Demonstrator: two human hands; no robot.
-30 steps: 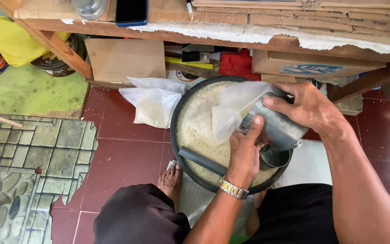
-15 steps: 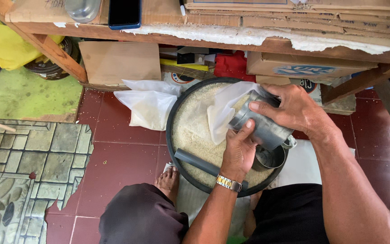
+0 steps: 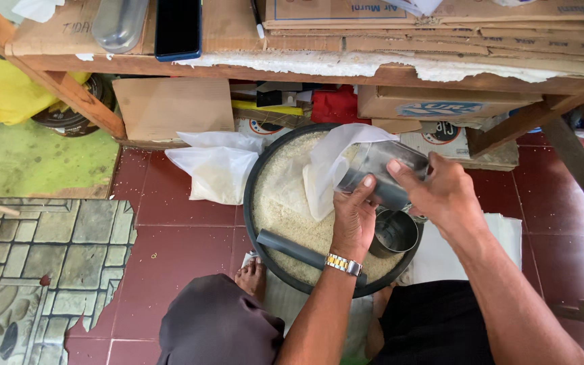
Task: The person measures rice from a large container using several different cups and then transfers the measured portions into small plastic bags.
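Note:
A round black tub [image 3: 248,203] full of white rice [image 3: 282,209] stands on the floor between my knees. My left hand [image 3: 354,215], with a wristwatch, grips the mouth of a clear plastic bag [image 3: 329,165] held over the rice. My right hand [image 3: 441,192] holds a metal measuring cup [image 3: 378,172] tipped sideways, its mouth against the bag's opening. A second metal cup [image 3: 395,233] sits upright in the rice just below my hands. A grey pipe [image 3: 292,247] lies across the rice near the tub's front.
Two filled plastic bags [image 3: 214,172] lie on the red tiles left of the tub. A wooden table [image 3: 373,71] stands behind it, with a phone [image 3: 178,27], a clear bottle [image 3: 117,23] and cardboard on top, boxes beneath. My bare foot [image 3: 251,277] rests by the tub.
The tipped cup and both hands have shifted slightly left and up against the bag. My left hand has closed more tightly round the bag's mouth.

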